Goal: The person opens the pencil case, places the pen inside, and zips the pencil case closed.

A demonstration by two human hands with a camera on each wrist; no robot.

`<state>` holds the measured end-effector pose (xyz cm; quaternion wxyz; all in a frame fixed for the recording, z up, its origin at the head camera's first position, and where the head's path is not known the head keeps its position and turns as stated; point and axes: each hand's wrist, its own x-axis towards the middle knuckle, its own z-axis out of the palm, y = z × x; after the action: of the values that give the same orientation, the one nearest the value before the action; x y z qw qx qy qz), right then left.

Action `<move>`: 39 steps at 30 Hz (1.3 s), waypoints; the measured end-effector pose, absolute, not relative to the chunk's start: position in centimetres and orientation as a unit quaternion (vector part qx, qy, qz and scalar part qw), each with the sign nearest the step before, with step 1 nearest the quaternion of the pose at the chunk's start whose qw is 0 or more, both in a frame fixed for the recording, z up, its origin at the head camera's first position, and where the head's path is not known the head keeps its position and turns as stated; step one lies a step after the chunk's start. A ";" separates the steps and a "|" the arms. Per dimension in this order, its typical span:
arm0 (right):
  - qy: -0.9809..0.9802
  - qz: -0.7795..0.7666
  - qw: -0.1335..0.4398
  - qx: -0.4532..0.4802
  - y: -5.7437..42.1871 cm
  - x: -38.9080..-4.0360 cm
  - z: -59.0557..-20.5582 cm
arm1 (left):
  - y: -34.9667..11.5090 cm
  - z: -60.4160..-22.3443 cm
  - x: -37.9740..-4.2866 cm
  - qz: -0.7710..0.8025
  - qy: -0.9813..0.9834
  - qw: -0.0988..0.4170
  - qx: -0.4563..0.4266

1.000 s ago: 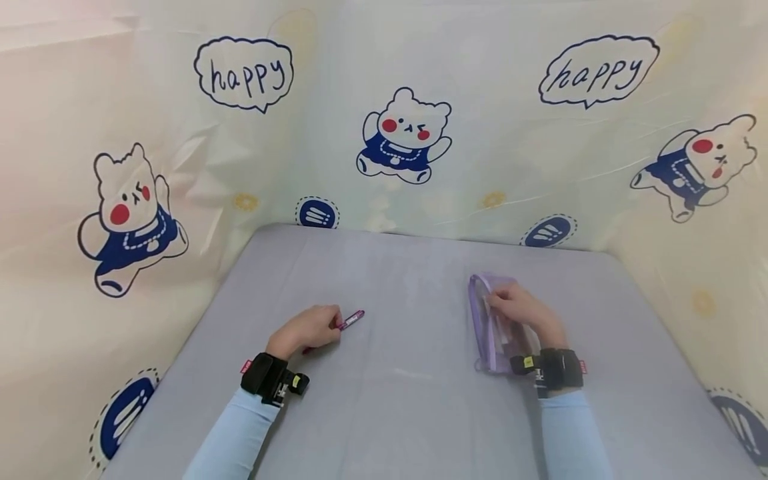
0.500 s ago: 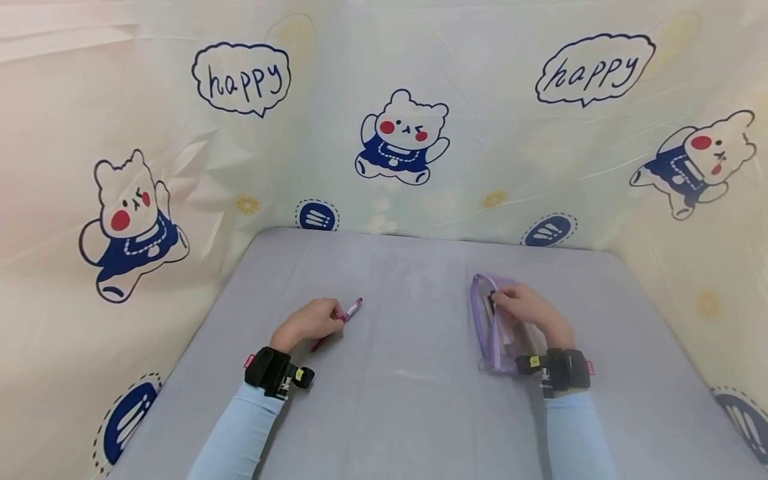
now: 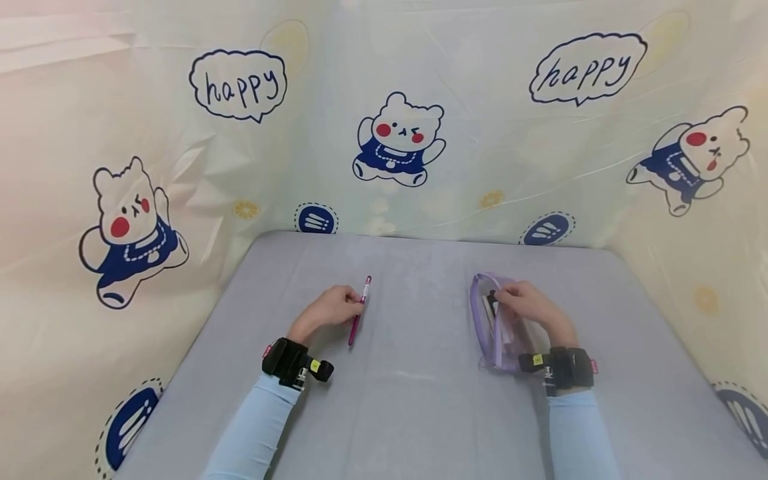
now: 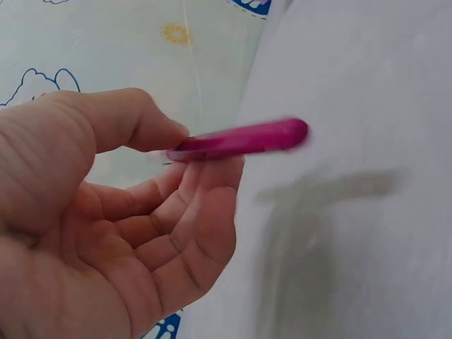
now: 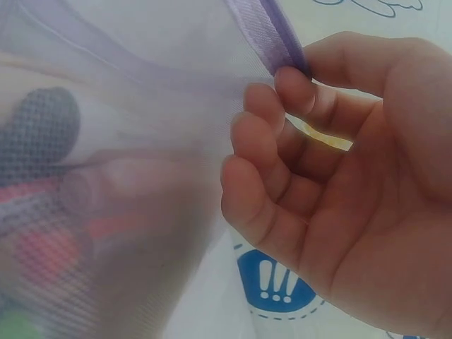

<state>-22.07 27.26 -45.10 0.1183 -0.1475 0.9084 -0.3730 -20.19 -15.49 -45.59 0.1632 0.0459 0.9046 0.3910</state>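
Between thumb and fingertips, my left hand [image 3: 330, 308] pinches a slim magenta pen [image 3: 355, 327], held steeply slanted above the table. Its rounded magenta end [image 4: 286, 134] sticks out past the fingers in the left wrist view. On the right, my right hand [image 3: 537, 312] pinches the purple edge [image 5: 272, 35] of a see-through mesh zip pouch [image 3: 476, 310], whose mouth gapes toward the left. Inside the pouch lie a dark-ended item [image 5: 46, 131] and something red [image 5: 46, 254], both blurred by the mesh.
A grey cloth-covered table [image 3: 414, 413] lies under both hands. Around its back and sides hangs a pale curtain [image 3: 468, 40] printed with bears and the word "happy". A wrist camera is strapped to each forearm.
My left hand has moved up and to the right, and the pen has swung from slanted to nearly upright. The pouch's mouth now shows more of its contents; my right hand has barely shifted.
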 end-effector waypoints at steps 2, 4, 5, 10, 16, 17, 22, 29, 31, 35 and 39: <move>0.911 -0.368 0.114 -0.149 27.4 -22.1 -45.0 | -15.2 -45.4 -20.3 0.404 0.899 0.163 0.039; 0.911 -0.366 0.113 -0.150 27.4 -22.0 -44.9 | -14.8 -45.2 -20.4 0.421 0.891 0.163 0.035; 0.911 -0.368 0.113 -0.148 27.5 -22.0 -44.9 | -14.7 -45.1 -20.4 0.429 0.888 0.162 0.037; 0.908 -0.374 0.121 -0.145 27.5 -21.8 -44.5 | -13.9 -44.7 -20.6 0.481 0.860 0.168 0.041; 0.909 -0.373 0.124 -0.140 27.5 -21.7 -44.5 | -13.0 -44.4 -21.0 0.521 0.835 0.171 0.031; 0.909 -0.372 0.124 -0.140 27.6 -21.8 -44.5 | -12.8 -44.3 -21.0 0.524 0.833 0.172 0.030; 0.910 -0.371 0.119 -0.139 27.7 -21.9 -44.5 | -11.9 -43.6 -21.4 0.529 0.828 0.182 0.037; 0.911 -0.371 0.121 -0.133 27.7 -21.9 -44.4 | -10.6 -43.4 -21.5 0.537 0.822 0.183 0.049; 0.911 -0.371 0.122 -0.132 27.8 -21.8 -44.4 | -10.2 -43.5 -21.5 0.541 0.820 0.182 0.054; 0.911 -0.372 0.123 -0.129 27.8 -21.8 -44.3 | -9.3 -43.6 -21.6 0.547 0.815 0.181 0.064; 0.912 -0.372 0.122 -0.127 27.8 -21.8 -44.2 | -8.5 -43.4 -21.8 0.558 0.806 0.184 0.070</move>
<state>-21.77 27.76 -44.16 0.1218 -0.1268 0.9116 -0.3716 -21.76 -8.48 -43.41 0.1836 0.0698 0.8059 0.5585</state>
